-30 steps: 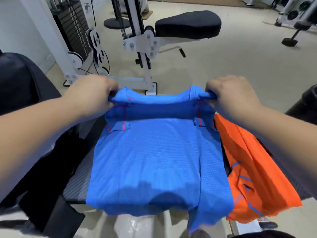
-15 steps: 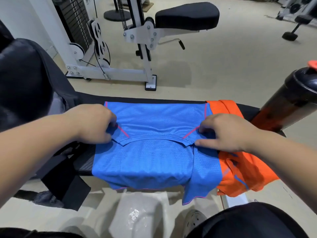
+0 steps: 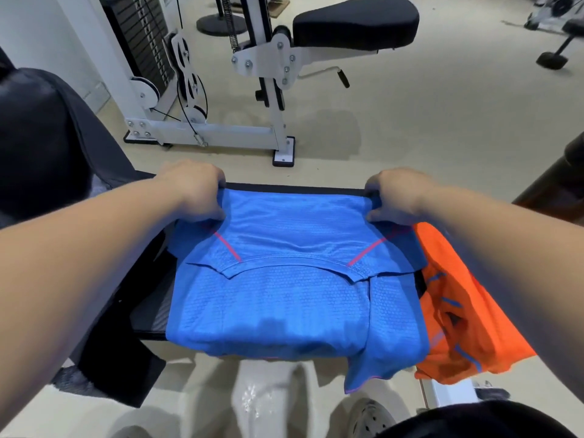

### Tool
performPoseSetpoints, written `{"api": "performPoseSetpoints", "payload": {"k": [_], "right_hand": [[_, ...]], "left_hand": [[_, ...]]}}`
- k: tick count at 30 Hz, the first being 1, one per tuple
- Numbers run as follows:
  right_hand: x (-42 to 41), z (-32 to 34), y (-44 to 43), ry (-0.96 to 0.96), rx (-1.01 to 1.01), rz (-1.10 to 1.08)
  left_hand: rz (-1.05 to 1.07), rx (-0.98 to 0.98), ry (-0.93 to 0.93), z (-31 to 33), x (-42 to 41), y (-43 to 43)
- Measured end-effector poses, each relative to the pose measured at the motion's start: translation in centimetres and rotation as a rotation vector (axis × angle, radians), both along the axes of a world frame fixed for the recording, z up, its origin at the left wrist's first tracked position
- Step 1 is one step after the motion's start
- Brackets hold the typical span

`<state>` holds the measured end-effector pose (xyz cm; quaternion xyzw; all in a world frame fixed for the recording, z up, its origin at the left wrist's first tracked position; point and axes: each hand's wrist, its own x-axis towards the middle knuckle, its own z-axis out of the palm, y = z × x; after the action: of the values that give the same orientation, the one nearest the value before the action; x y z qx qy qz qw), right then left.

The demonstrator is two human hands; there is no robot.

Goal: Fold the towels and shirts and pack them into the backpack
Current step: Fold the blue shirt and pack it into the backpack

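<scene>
A blue mesh shirt point(image 3: 284, 298) with pink seam lines lies folded on a black bench point(image 3: 148, 314), its collar facing me across the middle. My left hand point(image 3: 196, 188) grips the shirt's far left corner at the fold. At the far right corner my right hand point(image 3: 395, 194) grips the fabric the same way. An orange shirt point(image 3: 458, 320) lies crumpled beside the blue one on the right, partly under my right forearm. A black backpack point(image 3: 41, 147) stands at the left edge of the view.
A white weight machine point(image 3: 202, 99) with a black padded seat point(image 3: 354, 20) stands on the beige floor beyond the bench. A dark bottle point(image 3: 565, 181) rises at the right edge. A clear plastic bag point(image 3: 262, 403) lies on the floor below the bench.
The upper half of the blue shirt was folded toward me over the lower half. Both hands then moved from the collar area out to the far corners of the fold and took hold there.
</scene>
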<state>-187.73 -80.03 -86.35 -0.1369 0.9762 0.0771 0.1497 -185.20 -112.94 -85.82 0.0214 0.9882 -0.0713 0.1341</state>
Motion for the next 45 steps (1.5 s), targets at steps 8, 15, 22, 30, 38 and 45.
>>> {"api": "performPoseSetpoints", "payload": {"k": [8, 15, 22, 30, 38, 45], "right_hand": [[-2.5, 0.9, 0.6, -0.147, 0.068, 0.087], [-4.9, 2.0, 1.0, 0.306, -0.11, -0.089], [-1.6, 2.9, 1.5, 0.477, -0.264, -0.046], [8.4, -0.1, 3.1, 0.37, -0.272, 0.107], [9.8, 0.2, 2.9, 0.182, -0.391, 0.081], [3.9, -0.9, 0.6, 0.097, -0.566, -0.101]], "left_hand": [[-0.064, 0.109, -0.153, 0.2, -3.1, -0.1], [-0.066, 0.117, 0.391, 1.1, -6.0, -0.2], [-0.096, 0.269, 0.519, 2.5, -2.6, -1.1], [-0.265, 0.268, 0.326, 0.4, 7.3, -3.1], [-0.101, 0.576, 0.116, 0.8, 8.8, -2.5], [0.158, 0.739, 0.149, -0.9, 5.0, 0.6]]}}
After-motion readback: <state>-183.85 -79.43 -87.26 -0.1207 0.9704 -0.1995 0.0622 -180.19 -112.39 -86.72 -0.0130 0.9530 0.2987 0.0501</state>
